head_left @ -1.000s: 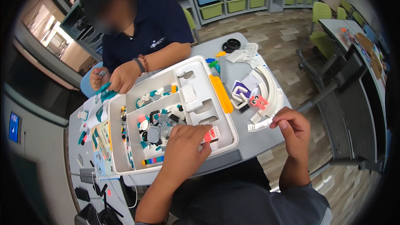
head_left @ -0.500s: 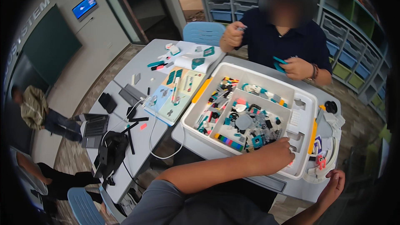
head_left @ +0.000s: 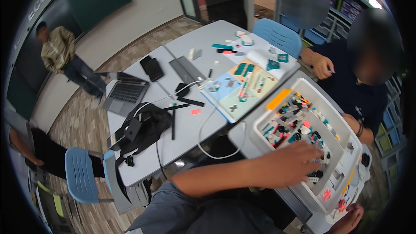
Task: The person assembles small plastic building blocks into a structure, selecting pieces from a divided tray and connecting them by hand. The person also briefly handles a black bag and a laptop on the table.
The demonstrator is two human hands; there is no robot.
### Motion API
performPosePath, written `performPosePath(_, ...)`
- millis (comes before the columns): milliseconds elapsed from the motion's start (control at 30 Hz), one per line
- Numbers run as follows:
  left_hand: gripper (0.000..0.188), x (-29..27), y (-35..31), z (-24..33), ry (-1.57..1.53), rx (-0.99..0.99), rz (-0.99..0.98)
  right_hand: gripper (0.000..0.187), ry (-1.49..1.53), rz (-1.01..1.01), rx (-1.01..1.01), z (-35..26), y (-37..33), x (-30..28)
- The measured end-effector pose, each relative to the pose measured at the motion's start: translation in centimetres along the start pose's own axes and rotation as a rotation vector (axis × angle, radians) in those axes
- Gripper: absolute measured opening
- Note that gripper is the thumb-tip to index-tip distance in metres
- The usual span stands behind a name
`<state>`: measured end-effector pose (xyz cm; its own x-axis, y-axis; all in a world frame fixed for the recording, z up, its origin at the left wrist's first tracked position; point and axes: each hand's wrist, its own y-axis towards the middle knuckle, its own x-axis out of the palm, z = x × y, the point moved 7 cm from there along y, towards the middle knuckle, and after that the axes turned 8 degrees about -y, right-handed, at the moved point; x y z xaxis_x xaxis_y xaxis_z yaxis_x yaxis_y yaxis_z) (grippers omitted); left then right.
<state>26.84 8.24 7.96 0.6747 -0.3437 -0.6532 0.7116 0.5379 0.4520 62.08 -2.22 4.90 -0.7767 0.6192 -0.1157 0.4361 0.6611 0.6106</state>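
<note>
My left hand (head_left: 294, 163) reaches over a white storage tray (head_left: 268, 135) full of small building-brick pieces. Its fingers are spread above the grey, black and teal pieces in the middle compartment, and nothing shows in its grasp. My forearm crosses in front of the tray and hides part of its near wall. At the lower right, by the table edge, my right hand (head_left: 350, 220) hangs with loosely curled fingers, no held thing visible. Just above it lies a red brick piece (head_left: 342, 204). Coral pieces (head_left: 326, 194) sit in the tray's near right end.
An open instruction booklet (head_left: 242, 87) lies left of the tray, with loose teal pieces (head_left: 223, 47) beyond. A white cable (head_left: 200, 135) loops past a laptop (head_left: 126, 94) and a black bag (head_left: 149, 125). Across the table, a co-worker's hand (head_left: 324, 67) holds a small piece.
The view has swung left, so the tray appears farther right. My left hand has moved from the tray's near right end to the middle compartment, its fingers now spread.
</note>
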Motion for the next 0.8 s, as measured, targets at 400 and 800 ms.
performPosePath(400,0.06,-21.6,-41.6,2.4,1.038,-1.389,0.66,0.012,0.36,-0.913,-0.355,-15.2,-8.9,32.7)
performPosePath(800,0.066,-18.1,-45.5,3.0,0.833,-1.251,0.885,0.023,0.205,-1.325,-0.865,-28.9,-25.0,56.7)
